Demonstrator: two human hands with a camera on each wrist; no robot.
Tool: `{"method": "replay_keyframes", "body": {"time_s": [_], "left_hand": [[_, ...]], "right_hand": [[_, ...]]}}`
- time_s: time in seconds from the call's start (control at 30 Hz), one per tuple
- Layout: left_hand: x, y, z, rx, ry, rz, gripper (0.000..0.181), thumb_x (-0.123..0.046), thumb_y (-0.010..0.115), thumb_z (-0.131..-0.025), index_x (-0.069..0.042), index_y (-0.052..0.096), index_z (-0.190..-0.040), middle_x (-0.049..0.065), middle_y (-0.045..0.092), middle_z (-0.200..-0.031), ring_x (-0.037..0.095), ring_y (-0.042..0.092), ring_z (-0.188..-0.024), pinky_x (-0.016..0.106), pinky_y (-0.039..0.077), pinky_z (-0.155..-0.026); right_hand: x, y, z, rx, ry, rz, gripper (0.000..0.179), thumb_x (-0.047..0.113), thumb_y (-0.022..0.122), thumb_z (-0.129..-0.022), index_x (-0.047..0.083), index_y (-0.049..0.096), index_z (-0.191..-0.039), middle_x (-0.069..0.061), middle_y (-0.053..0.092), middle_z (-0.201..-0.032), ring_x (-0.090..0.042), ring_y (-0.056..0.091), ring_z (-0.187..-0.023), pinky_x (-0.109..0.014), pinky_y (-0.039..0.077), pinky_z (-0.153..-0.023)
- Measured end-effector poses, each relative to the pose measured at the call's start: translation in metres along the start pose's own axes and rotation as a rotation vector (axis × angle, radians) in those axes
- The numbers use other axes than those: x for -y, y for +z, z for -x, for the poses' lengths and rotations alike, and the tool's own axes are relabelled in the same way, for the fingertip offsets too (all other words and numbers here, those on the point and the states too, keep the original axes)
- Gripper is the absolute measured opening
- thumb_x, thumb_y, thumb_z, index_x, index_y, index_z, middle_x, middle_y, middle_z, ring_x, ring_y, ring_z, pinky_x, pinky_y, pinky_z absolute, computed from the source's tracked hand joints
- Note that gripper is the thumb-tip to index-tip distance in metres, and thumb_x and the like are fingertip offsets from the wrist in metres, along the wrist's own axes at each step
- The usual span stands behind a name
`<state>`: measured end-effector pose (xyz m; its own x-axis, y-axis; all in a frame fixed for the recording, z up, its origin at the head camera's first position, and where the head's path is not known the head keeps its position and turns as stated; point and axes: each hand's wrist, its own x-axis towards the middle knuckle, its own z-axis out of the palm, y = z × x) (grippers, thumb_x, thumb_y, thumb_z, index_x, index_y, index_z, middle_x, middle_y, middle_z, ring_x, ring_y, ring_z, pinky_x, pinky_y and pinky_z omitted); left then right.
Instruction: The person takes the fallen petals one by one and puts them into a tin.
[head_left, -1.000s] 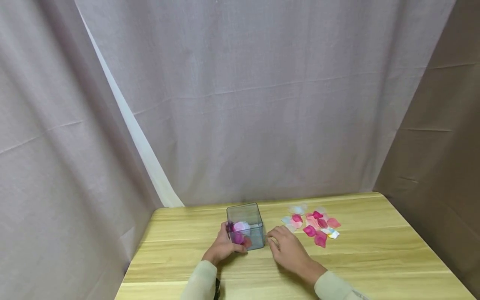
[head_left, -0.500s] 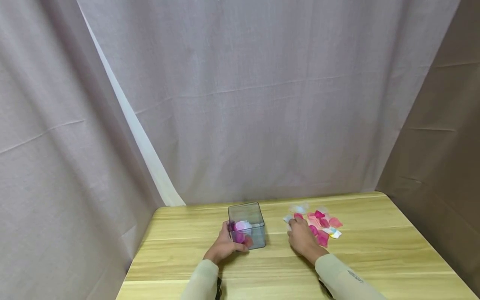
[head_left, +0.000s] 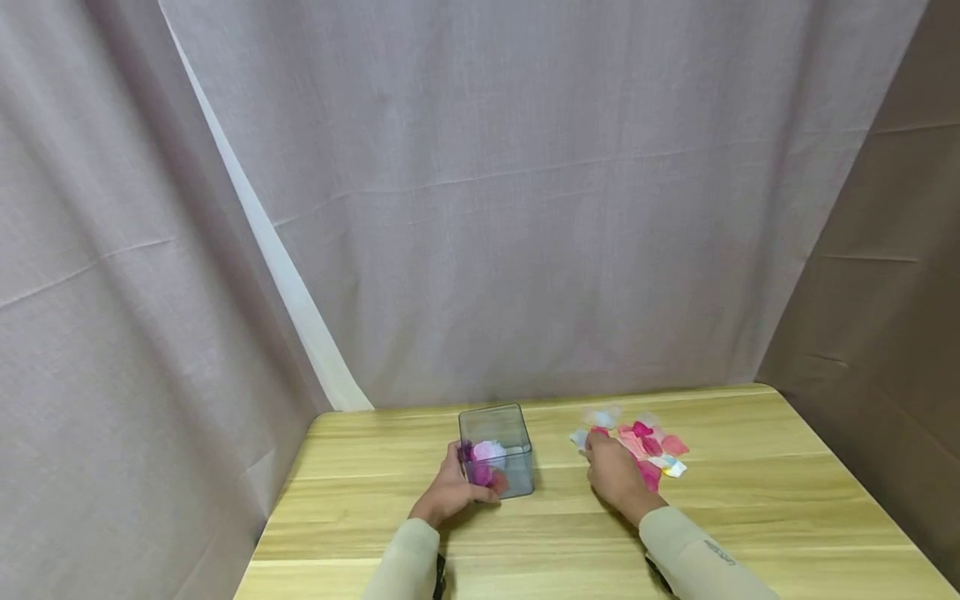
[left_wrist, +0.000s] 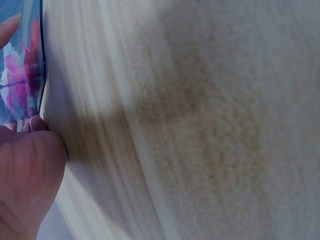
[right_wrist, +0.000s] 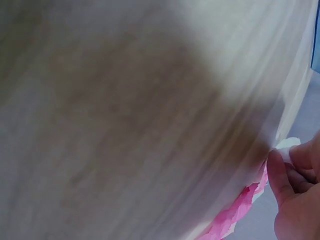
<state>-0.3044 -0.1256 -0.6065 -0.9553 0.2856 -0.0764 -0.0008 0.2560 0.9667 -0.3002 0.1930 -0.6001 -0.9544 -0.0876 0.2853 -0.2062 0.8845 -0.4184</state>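
"How far along is this?"

"Partway, I'd judge. Some pink and white boxed petals (head_left: 489, 452) lie inside the clear plastic box (head_left: 519, 481), on the table (head_left: 555, 542). The larger share looks left to gather: loose petals (head_left: 651, 447) in pink, coral and white, spread to the right of the box, some overlapping."

"And the hands?"

"The left hand (head_left: 450, 492) grips the box at its near left corner, fingers around the left side, thumb along the near wall. The right hand (head_left: 617, 477) is at the left edge of the loose petals. In the right wrist view its thumb and forefinger pinch what looks like a white petal (right_wrist: 285, 149); the other fingers are curled in, partly hidden."

"So that petal isn't in the box?"

"No, it's out over the loose ones, well apart from the box."

"Any labels or writing?"

"None that I can see on the box. The right sleeve (head_left: 678, 537) carries a small dark mark (head_left: 719, 552), perhaps lettering, but it's too small to read."
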Motion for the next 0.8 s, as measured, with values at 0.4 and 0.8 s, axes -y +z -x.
{"method": "replay_keyframes", "body": {"time_s": [0.4, 0.8], "left_hand": [[-0.003, -0.002, -0.001, 0.008, -0.010, 0.012, 0.114, -0.002, 0.095, -0.067, -0.002, 0.026, -0.157, 0.024, 0.051, -0.152, 0.035, 0.056, -0.138, 0.058, 0.032, -0.130], [-0.003, -0.003, 0.001, 0.002, -0.008, 0.036, 0.112, 0.001, 0.095, -0.066, -0.002, 0.029, -0.156, 0.022, 0.052, -0.151, 0.036, 0.054, -0.140, 0.060, 0.030, -0.129]], "right_hand": [[-0.001, -0.008, -0.009, 0.008, -0.006, -0.022, 0.018, -0.009, 0.062, -0.085, 0.005, 0.053, -0.091, -0.004, 0.054, -0.074, -0.019, 0.052, -0.067, -0.039, 0.051, -0.061], [0.057, -0.044, -0.022, -0.059, 0.011, -0.302, 0.006, 0.007, 0.061, -0.106, 0.008, 0.064, -0.101, -0.005, 0.067, -0.082, -0.015, 0.056, -0.073, -0.030, 0.048, -0.068]]}}
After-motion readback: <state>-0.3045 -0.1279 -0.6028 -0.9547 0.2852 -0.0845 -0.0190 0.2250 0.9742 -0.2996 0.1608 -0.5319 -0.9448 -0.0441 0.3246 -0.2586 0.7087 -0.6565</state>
